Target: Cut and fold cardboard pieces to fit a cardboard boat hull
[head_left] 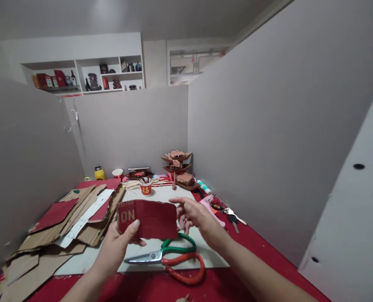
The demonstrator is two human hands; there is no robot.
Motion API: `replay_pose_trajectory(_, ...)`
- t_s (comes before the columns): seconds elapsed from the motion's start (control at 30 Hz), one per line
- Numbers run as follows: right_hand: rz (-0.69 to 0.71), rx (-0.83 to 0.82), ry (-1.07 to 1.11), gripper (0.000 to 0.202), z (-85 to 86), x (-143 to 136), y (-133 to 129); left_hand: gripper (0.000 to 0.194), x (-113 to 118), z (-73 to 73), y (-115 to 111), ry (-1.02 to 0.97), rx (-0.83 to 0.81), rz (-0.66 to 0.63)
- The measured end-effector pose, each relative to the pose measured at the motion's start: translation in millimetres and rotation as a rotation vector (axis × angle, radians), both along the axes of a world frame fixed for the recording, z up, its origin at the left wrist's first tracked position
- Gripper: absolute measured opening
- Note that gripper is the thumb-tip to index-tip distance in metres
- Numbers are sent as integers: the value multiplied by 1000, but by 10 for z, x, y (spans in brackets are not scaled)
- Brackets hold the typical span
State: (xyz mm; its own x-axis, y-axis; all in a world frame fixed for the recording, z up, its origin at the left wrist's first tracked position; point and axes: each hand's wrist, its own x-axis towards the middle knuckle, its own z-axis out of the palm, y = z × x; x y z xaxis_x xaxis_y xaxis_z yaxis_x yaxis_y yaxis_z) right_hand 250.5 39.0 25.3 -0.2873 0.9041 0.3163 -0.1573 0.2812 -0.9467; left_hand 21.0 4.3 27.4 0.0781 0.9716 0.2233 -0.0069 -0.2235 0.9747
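A piece of red cardboard [156, 220] with pale printed letters is held up over the table. My left hand [117, 243] grips its left end, thumb on the front face and fingers behind. At the other end is my right hand [194, 216], its index finger stretched along the top right corner and the other fingers loosely curled and apart; whether they touch the edge is hard to tell. Below the cardboard lies a pair of scissors [155, 256] with one green and one orange handle, on a white board [110, 262].
Stacked cardboard sheets [52, 218] lie on the left. Behind are a red paper cup [145, 188], thin sticks [129, 184], a yellow bottle [99, 173] and model boats [177, 161]. Pink cloth [209, 205] and hand tools [232, 217] lie right. Grey partitions [126, 130] surround the red table [258, 251].
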Motion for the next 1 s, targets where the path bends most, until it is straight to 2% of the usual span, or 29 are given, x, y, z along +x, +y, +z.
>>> replay_pose_trajectory(0.1,89,16,-99,47,-33,-86,-77,29,63,31,-13,36,-18,-34)
replay_pose_trajectory(0.2,148,33,-68,33,-93,-202,-166,32,137,10,-54,146,34,-29)
replay_pose_trajectory(0.37,102,27,12,28,-178,-294,-200,38,230,-55,-131,248,162,93)
replay_pose_trajectory(0.47,114,4,31,30,-158,-262,-176,37,225,-41,-122,296,182,112)
replay_pose_trajectory(0.53,179,-38,-13,34,-94,-186,-144,37,184,9,-88,292,99,54)
replay_pose_trajectory(0.6,222,-44,-101,38,-2,-78,-104,36,118,81,-48,283,-3,-60)
replay_pose_trajectory(0.7,169,-22,-195,48,107,55,-58,34,35,182,-18,303,-121,-212)
replay_pose_trajectory(0.8,184,-37,-229,54,98,68,-61,30,36,231,-23,371,-227,-403)
replay_pose_trajectory(0.87,277,-35,-259,40,47,30,-78,26,74,240,-14,366,-252,-499)
replay_pose_trajectory(0.93,322,-64,-220,28,5,-2,-84,25,110,241,23,294,-205,-474)
replay_pose_trajectory(1.0,267,-106,-113,31,-6,-8,-69,32,131,235,79,194,-135,-390)
